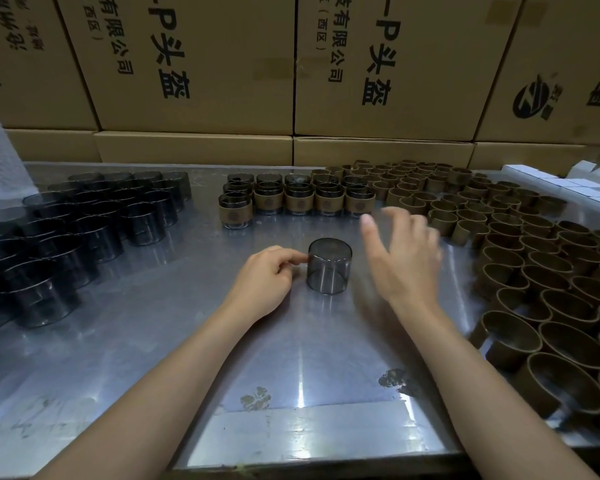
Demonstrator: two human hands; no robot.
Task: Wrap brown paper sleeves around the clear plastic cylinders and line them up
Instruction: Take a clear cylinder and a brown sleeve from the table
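A single clear cylinder (329, 266) stands upright near the middle of the steel counter (153, 341). The left hand (264, 275) rests just left of it, fingers loosely curled, one fingertip touching its wall. The right hand (400, 251) hovers just right of the cylinder, fingers spread and blurred, holding nothing. Behind the cylinder stands a row of sleeved cylinders (297, 199); bare brown sleeves (520, 271) crowd the counter to its right, unsleeved cylinders (84, 216) to its left.

Left hand (265, 275) fingertip touching bare cylinder (329, 266) on metal table (153, 341), right hand (400, 252) spread above
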